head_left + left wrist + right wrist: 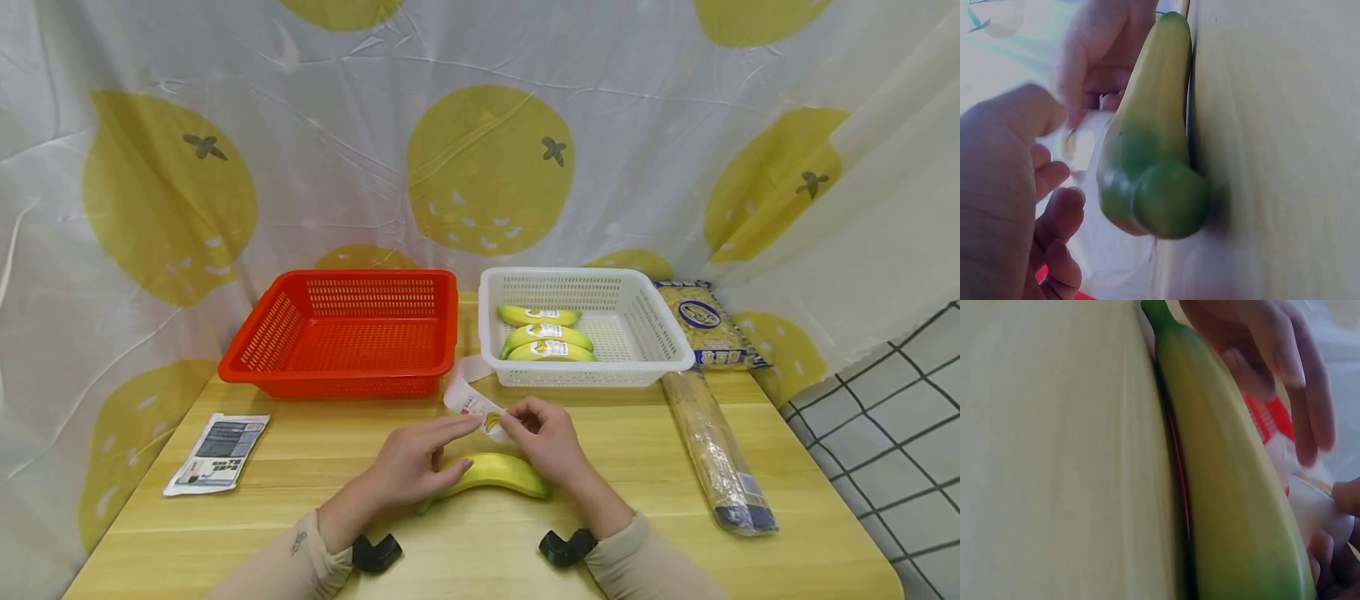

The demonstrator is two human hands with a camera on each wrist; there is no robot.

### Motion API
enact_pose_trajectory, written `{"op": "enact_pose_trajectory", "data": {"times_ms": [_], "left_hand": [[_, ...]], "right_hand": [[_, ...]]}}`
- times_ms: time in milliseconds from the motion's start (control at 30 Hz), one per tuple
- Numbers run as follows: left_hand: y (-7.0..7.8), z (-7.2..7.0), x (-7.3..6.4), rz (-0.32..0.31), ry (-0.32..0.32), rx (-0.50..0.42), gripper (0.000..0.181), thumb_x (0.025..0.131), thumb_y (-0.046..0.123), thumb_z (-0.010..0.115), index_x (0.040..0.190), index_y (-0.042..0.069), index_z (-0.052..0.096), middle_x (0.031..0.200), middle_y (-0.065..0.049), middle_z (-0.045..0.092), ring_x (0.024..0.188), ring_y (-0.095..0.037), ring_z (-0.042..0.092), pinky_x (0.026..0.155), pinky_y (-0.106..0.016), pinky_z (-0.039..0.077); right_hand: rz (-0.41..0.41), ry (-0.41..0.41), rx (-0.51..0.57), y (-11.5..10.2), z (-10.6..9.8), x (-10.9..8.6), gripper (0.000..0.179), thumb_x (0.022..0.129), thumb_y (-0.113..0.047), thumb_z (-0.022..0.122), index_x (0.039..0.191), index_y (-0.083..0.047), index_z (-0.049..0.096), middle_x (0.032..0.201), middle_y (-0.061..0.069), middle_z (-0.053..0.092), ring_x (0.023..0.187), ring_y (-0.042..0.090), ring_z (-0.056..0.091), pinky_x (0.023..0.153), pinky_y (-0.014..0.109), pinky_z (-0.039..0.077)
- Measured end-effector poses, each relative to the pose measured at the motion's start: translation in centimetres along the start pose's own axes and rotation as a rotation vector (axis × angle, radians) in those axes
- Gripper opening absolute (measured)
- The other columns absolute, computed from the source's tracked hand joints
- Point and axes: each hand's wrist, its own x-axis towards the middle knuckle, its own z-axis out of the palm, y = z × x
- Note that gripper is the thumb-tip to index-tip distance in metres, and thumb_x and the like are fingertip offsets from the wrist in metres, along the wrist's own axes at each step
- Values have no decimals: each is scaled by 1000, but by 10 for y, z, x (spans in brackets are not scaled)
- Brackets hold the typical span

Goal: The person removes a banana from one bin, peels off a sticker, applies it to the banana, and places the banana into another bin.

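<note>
A single yellow banana [501,471] with green ends lies on the table between both hands. Just beyond it, a curling white strip of labels [465,398] with banana pictures rises from the tabletop. My right hand [546,439] pinches the near end of that strip between thumb and finger. The left hand [415,463] reaches over the banana's stem end with its fingers extended, fingertips right at the strip's left edge. In the left wrist view, the left thumb and fingers [1054,172] stand apart beside the banana, holding nothing.
A red basket [337,385] stands at the back left. Right of it, a white basket [585,375] holds three labelled bananas [551,350]. A yellow bag [708,321] and a long clear packet [716,450] lie right; a flat printed packet [217,454] lies left.
</note>
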Motion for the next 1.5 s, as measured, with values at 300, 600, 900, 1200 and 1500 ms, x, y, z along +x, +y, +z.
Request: {"op": "enact_pose_trajectory", "data": {"times_ms": [300, 600, 900, 1200, 1500], "left_hand": [[1, 4, 3, -23, 88, 23, 49, 86, 16, 82, 134, 20, 70, 126, 3, 73, 58, 8, 50, 54, -7, 38], [1, 8, 6, -5, 140, -4, 33, 85, 19, 86, 117, 23, 78, 98, 9, 69, 58, 3, 51, 54, -6, 35], [3, 8, 6, 19, 173, -1, 31, 84, 16, 86, 114, 20, 79, 98, 9, 72, 62, 1, 54, 55, -7, 38], [2, 7, 5, 7, 224, -11, 25, 86, 7, 82, 108, 18, 80, 96, 8, 76, 64, 3, 56, 54, -11, 42], [-2, 7, 0, -55, 227, -14, 20, 87, 5, 80, 103, 16, 78, 95, 7, 75, 64, 1, 57, 55, -12, 44]], "right_hand": [[-200, -140, 122, -2, 19, -7, 10, 94, 4, 68, 101, 0, 73, 97, 16, 75, 84, 21, 70, 75, 25, 58], [-347, -105, -15, 1, 20, -6, 14, 89, 2, 75, 92, -12, 73, 88, 0, 72, 78, 7, 62, 69, 31, 55], [-435, -77, -10, -29, 20, -9, 16, 82, 15, 76, 86, 0, 73, 84, 13, 72, 77, 20, 63, 63, 42, 54], [-407, -61, -28, -35, 19, -10, 13, 82, 14, 76, 86, 2, 73, 83, 15, 72, 73, 22, 64, 64, 44, 55], [-241, 1, -88, 1, 20, -6, 11, 87, 1, 79, 89, -10, 76, 84, 2, 75, 73, 12, 63, 66, 40, 56]]}}
